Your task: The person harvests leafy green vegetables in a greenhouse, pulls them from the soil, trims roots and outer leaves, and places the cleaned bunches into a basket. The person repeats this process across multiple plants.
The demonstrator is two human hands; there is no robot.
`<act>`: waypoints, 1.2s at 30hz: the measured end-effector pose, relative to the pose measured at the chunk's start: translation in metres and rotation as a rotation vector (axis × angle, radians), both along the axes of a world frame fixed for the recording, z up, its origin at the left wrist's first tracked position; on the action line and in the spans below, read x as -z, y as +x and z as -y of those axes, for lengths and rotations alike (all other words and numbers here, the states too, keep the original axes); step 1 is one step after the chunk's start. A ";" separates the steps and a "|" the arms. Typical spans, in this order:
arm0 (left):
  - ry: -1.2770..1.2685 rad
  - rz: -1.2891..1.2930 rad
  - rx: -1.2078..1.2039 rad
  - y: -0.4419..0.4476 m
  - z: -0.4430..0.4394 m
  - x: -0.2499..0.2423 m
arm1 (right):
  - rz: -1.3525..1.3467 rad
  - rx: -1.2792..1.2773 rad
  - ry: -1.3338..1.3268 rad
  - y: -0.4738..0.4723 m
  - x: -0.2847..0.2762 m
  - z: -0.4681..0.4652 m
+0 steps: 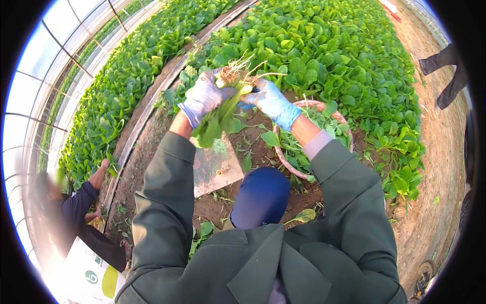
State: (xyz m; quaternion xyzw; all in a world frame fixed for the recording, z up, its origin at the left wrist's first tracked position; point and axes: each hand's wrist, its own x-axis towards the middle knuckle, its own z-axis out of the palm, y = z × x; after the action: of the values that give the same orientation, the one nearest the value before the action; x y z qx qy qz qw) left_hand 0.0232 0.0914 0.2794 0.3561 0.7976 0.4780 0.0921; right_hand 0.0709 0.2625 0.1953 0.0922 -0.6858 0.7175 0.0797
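Both of my hands wear thin, soiled disposable gloves. My left hand [208, 95] grips a small bunch of uprooted leafy green plants [216, 123], leaves hanging down toward me and roots upward. Pale roots with soil on them [236, 74] stick out above the hands. At the base of the stems, my right hand [270, 102] pinches the plants; its fingertips are partly hidden. Under my right forearm stands a round pinkish tub [346, 131] holding loose leafy greens [294, 154]. A flat, dirty translucent board or sheet [216, 171] lies on the soil below my left hand.
Dense leafy green crop [315, 49] grows ahead; another bed [114, 98] lies left, past a long narrow border strip [152, 102]. A co-worker [81, 205] crouches at left near a white printed sack [93, 273]. Another person's legs [446, 72] stand on the dirt path [429, 152].
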 end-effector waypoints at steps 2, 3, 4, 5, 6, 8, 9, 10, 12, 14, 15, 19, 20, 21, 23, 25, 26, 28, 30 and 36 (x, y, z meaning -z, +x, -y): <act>-0.237 0.173 -0.004 -0.022 0.045 0.004 | 0.302 -0.292 -0.414 -0.013 0.015 0.048; -0.550 0.167 -0.144 -0.026 0.055 0.002 | 0.411 -0.389 -0.597 -0.020 0.036 0.065; -0.649 0.006 -0.049 -0.050 0.078 0.039 | 0.435 -0.466 -0.639 -0.023 0.057 0.081; -0.803 0.061 -0.019 -0.052 0.079 0.055 | 0.530 -0.485 -0.640 -0.025 0.087 0.092; -0.955 0.111 0.017 -0.051 0.077 0.069 | 0.620 -0.499 -0.640 -0.024 0.113 0.099; -0.955 0.137 0.067 -0.061 0.101 0.141 | 0.716 -0.483 -0.740 -0.009 0.142 0.114; -0.887 0.162 0.107 -0.069 0.110 0.186 | 0.742 -0.486 -0.764 -0.005 0.167 0.116; -0.810 0.194 0.154 -0.072 0.115 0.222 | 0.786 -0.455 -0.757 0.002 0.184 0.114; -0.971 0.215 0.257 -0.058 0.081 0.223 | 0.875 -0.370 -0.734 0.018 0.213 0.105; -1.026 0.120 0.472 -0.058 0.079 0.264 | 0.943 -0.339 -0.676 0.029 0.229 0.104; -1.028 0.013 0.605 -0.059 0.083 0.284 | 0.946 -0.330 -0.641 0.033 0.233 0.106; -1.004 0.129 0.450 -0.055 0.084 0.311 | 0.910 -0.220 -0.500 0.038 0.241 0.113; -0.990 0.199 0.317 -0.045 0.071 0.287 | 0.904 -0.184 -0.437 0.038 0.243 0.110; -0.927 0.216 0.300 -0.037 0.065 0.260 | 0.844 -0.138 -0.471 0.040 0.248 0.112; -0.853 0.209 0.253 -0.034 0.075 0.255 | 0.847 -0.103 -0.364 0.037 0.249 0.118; -0.848 0.169 0.228 -0.036 0.079 0.252 | 0.836 -0.059 -0.150 0.035 0.252 0.121; -0.879 0.135 0.222 -0.036 0.076 0.246 | 0.822 -0.036 0.010 0.034 0.253 0.121; -0.964 0.126 0.225 -0.040 0.072 0.233 | 0.813 -0.005 0.128 0.035 0.256 0.119; -1.072 0.188 0.231 -0.041 0.069 0.211 | 0.828 -0.005 0.046 0.040 0.242 0.116; -0.999 0.148 0.185 -0.063 0.092 0.234 | 0.886 -0.042 -0.169 0.059 0.237 0.104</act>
State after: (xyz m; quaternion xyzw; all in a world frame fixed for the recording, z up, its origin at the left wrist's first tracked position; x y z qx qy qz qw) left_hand -0.0395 -0.0007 0.0452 0.3031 0.8852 0.0523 0.3490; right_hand 0.1299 0.1584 -0.0417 -0.2166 -0.5905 0.7429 -0.2290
